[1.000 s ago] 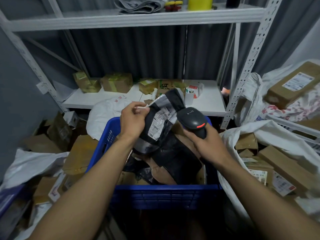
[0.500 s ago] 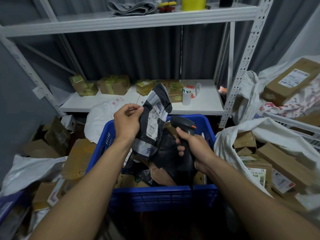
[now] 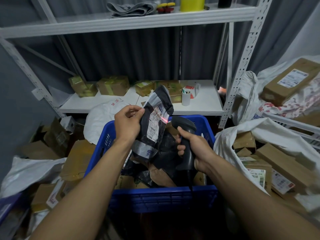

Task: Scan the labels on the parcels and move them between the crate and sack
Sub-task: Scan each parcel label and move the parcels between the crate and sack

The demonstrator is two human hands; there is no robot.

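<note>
The parcel [image 3: 147, 121] is crinkled black plastic film, glossy, with duller grey bands and a smooth white paper label [image 3: 154, 124]. The scanner [image 3: 185, 125] is matt black plastic. The crate [image 3: 162, 198] is moulded blue plastic with a faint sheen. The sack [image 3: 223, 142] looks like woven white plastic, though the weave is hard to make out. The boxes [image 3: 285, 161] are matt brown cardboard, and the shelf frame [image 3: 242, 66] is white-painted metal.

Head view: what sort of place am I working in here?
Most likely a courier parcel storeroom. A blue crate holds parcels, a white sack holds labelled boxes, and the right hand aims a scanner at the black parcel the left hand holds.
</note>
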